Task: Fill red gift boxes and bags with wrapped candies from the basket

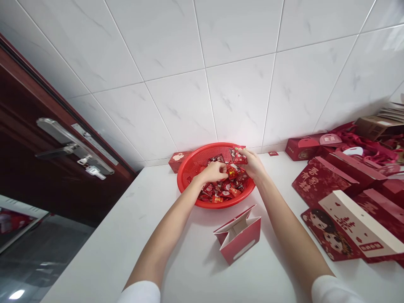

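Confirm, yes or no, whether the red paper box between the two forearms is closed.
No, the red paper box has its top open, showing its pale inside.

Bright, soft shadows, stretched edges

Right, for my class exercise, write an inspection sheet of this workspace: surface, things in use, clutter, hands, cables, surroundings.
Surface: white tabletop, against the wall.
Things in use: red basket with wrapped packets inside; open-topped red box standing in front of it.
Clutter: red boxes and a cream box crowd the right side; a small patterned box sits beside the basket.
Hands: right hand holds a red packet over the basket; left hand is among the packets, its grip unclear.
Cables: nothing seen.
Surroundings: tiled wall behind; dark red door at left, keys hanging at its lock.
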### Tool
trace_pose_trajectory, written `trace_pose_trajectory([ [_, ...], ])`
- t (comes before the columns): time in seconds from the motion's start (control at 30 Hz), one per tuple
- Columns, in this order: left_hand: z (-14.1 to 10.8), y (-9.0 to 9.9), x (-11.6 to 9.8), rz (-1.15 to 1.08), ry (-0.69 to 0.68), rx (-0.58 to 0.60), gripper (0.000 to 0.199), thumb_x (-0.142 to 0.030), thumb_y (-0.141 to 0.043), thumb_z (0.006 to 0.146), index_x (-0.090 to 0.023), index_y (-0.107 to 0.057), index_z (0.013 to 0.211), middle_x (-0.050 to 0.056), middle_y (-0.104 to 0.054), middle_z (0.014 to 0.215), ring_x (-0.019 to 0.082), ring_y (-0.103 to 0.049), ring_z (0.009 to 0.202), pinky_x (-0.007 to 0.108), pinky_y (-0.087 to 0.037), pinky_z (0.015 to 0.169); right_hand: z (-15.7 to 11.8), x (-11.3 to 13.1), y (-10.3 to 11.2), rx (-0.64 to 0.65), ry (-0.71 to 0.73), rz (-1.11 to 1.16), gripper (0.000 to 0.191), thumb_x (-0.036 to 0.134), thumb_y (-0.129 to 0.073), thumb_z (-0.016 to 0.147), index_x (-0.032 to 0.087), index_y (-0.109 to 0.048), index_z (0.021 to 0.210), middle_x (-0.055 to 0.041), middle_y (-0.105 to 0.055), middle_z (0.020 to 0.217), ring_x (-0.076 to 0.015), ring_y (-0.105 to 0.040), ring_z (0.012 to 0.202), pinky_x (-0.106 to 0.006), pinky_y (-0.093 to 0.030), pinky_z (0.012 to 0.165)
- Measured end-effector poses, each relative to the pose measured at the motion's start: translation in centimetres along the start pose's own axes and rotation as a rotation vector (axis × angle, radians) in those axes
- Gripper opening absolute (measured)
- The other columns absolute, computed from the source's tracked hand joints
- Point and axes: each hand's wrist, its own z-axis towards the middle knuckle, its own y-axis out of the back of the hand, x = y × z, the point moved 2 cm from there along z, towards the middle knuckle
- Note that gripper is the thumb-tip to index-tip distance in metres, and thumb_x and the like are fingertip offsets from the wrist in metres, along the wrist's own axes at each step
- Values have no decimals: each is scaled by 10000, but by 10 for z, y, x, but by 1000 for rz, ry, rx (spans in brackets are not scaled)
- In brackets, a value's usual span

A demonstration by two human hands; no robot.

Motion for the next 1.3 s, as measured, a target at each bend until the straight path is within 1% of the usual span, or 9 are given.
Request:
trace_pose_trajectory([
  [0.07, 1, 2, 0, -35, -20, -50, 22, -198, -599, 731, -180, -593, 742, 17, -682, 779, 193, -640, 775, 274, -480, 726, 0, 0, 0, 8, 1, 3, 214, 327, -838, 578, 211, -696, 688, 31, -692, 643, -124, -612, 576, -243, -505, 558],
  [0.3, -15, 17, -11, -435, -175, -298, 332, -359, -592, 877, -137, -602, 1123, 93, -714, 1030, 208, -676, 929, 299, -520, 839, -14, 14, -11, 120, -1, 19, 259, 343, -877, 561, 201, -725, 715, 15, -730, 692, -130, -645, 620, -244, -521, 611],
  [0.43, -45, 21, -26, -550, -170, -453, 523, -451, -604, 897, -168, -492, 1323, 33, -706, 870, 179, -678, 811, 286, -531, 789, -42, 35, -26, 314, 24, -16, 310, 387, -891, 584, 202, -766, 799, -15, -767, 773, -158, -685, 674, -259, -541, 646],
  [0.63, -103, 23, -60, -543, -221, -595, 479, -499, -625, 911, -210, -537, 1283, 84, -723, 1105, 229, -680, 1064, 314, -535, 912, -95, 67, -38, 470, 242, -239, 261, 412, -818, 753, 213, -786, 918, -31, -770, 864, -191, -709, 795, -296, -561, 723],
  [0.73, -140, 25, -74, -526, -272, -574, 331, -475, -618, 925, -236, -638, 1153, 90, -662, 1286, 264, -600, 1243, 362, -510, 1016, -119, 84, -33, 459, 342, -328, 248, 418, -799, 786, 218, -786, 932, -37, -764, 885, -205, -701, 816, -324, -568, 744],
  [0.83, -172, 21, -84, -411, -263, -354, 196, -427, -664, 903, -252, -752, 911, 68, -629, 1354, 285, -596, 1251, 403, -493, 1061, -137, 99, -23, 443, 392, -390, 212, 417, -795, 794, 226, -784, 884, -41, -757, 866, -218, -693, 796, -348, -578, 724],
  [0.97, -188, 6, -85, -361, -228, -128, 179, -370, -686, 896, -289, -802, 1008, 61, -692, 1266, 272, -623, 1217, 408, -497, 1062, -152, 111, -14, 514, 381, -438, 204, 403, -810, 780, 223, -785, 872, -54, -749, 832, -237, -696, 770, -360, -588, 673],
  [1.13, -170, -6, -73, -436, -135, -234, 156, -322, -706, 870, -244, -801, 967, 58, -753, 1104, 242, -669, 1110, 362, -533, 1004, -161, 108, -20, 660, 297, -492, 192, 380, -789, 807, 202, -774, 878, -58, -732, 838, -223, -689, 777, -339, -582, 669],
  [1.3, -163, -8, -65, -382, -169, -355, 194, -260, -627, 905, -225, -775, 1025, 67, -741, 1134, 234, -666, 1110, 375, -531, 994, -161, 102, -30, 654, 326, -620, 256, 438, -774, 811, 184, -750, 835, -42, -699, 786, -194, -643, 733, -321, -553, 648],
])
